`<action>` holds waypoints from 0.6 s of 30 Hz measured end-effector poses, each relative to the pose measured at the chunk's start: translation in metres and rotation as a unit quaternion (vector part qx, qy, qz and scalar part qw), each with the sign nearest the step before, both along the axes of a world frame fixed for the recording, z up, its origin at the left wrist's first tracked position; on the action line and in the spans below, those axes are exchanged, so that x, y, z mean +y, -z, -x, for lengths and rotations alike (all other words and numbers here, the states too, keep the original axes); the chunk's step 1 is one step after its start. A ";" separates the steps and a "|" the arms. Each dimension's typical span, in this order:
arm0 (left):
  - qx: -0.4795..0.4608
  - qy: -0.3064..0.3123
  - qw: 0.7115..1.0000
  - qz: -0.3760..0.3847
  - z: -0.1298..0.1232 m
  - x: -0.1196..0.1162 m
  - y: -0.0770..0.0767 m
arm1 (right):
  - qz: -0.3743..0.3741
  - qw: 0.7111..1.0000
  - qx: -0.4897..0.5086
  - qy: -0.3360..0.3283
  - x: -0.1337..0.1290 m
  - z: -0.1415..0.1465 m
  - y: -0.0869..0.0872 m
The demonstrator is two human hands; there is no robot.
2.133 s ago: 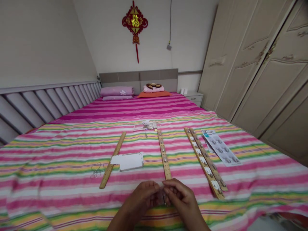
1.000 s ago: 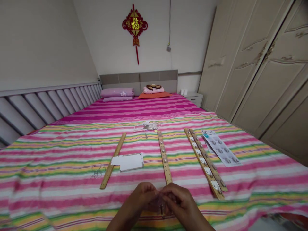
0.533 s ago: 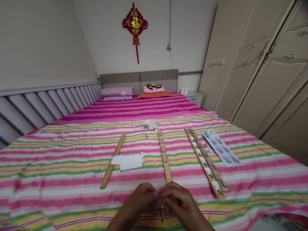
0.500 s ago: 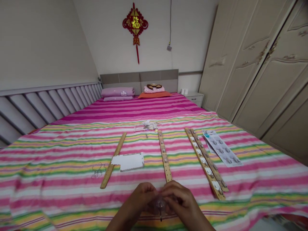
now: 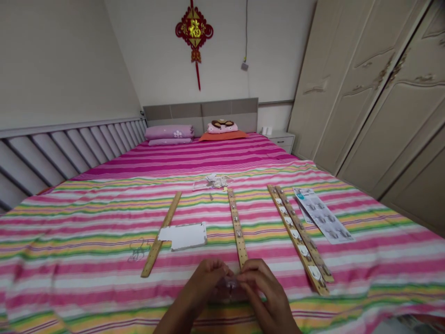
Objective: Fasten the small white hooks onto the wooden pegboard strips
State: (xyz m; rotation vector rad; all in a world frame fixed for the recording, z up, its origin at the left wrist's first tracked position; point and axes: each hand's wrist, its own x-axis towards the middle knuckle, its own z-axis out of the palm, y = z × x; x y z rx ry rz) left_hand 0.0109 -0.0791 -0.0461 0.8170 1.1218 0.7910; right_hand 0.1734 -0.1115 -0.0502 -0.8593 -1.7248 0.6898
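Observation:
My left hand (image 5: 205,283) and my right hand (image 5: 262,290) meet at the bottom centre, fingers pinched on a small clear plastic piece (image 5: 227,290) that hangs between them. The piece is blurred, and whatever is in it cannot be made out. Just beyond my fingers lies a perforated wooden strip (image 5: 239,241) with several small metal parts along it. To its left, a white card (image 5: 187,235) with ragged edges rests across another wooden strip (image 5: 153,255).
Two wooden strips (image 5: 295,234) with white and metal pieces lie at the right, beside a printed card (image 5: 325,215). Tangled thread (image 5: 138,250) is at the left. A clear packet (image 5: 212,182) lies farther back on the striped bedding (image 5: 86,260).
The clear piece between my hands has changed its tilt, and my fingertips have shifted slightly. The view has moved a little.

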 end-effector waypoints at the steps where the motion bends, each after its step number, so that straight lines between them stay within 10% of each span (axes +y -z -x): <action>1: 0.001 -0.008 1.000 -0.002 0.000 0.004 0.002 | -0.009 1.000 0.000 0.003 0.000 0.000 0.000; 9: 0.113 -0.046 0.989 -0.087 0.004 0.062 0.005 | -0.015 0.998 0.042 0.053 0.009 -0.013 -0.010; 18: 0.204 -0.101 0.952 -0.206 0.025 0.195 -0.005 | 0.084 0.990 0.089 0.074 0.036 -0.044 -0.002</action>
